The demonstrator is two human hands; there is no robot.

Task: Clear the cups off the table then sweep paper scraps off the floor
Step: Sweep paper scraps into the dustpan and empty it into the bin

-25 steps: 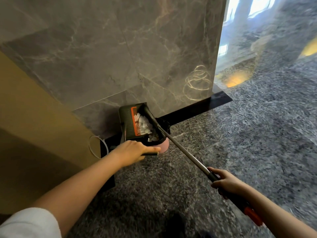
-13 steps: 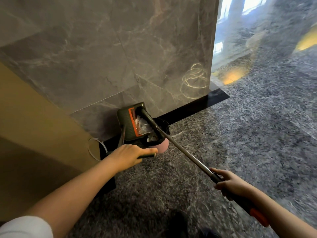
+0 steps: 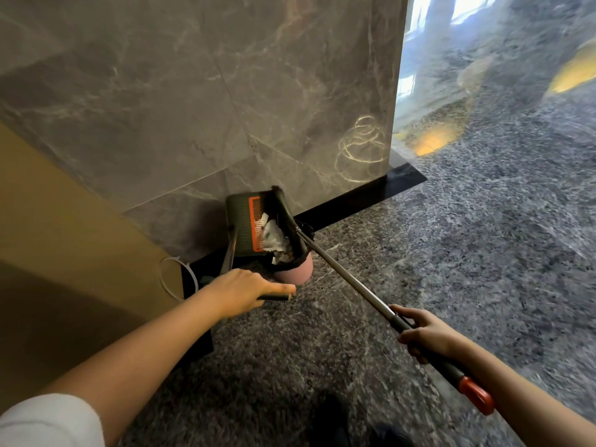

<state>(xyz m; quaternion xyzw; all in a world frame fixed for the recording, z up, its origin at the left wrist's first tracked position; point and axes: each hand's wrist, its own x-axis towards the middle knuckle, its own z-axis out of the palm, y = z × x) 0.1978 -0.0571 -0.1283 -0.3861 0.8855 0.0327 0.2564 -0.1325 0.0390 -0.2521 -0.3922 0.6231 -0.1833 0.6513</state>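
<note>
At the bottom edge a white sleeve is seen on the left arm, and a dark shoe is set on the speckled grey floor. The right hand is wrapped round the dark grip of the broom, its fingers fully curled about the shaft, with a red cap at the shaft's near end behind the wrist. From there the metal shaft is run up and to the left, and its black head is laid against the right edge of the dustpan. Further forward the left hand is closed on the dustpan's handle, of which a short dark end is left showing past the thumb, which is stretched along it. The dustpan is held tipped up on edge over a pink bin lined with a black bag. The white paper scraps are gathered in the pan beside its orange comb, the lowest of them at the bin's mouth (whether any lie inside cannot be told). The bin is stood on the floor just in front of a black skirting, at the foot of a grey marble wall. A looped white cable is seen to the left of the bin, against a tan panel.
</note>
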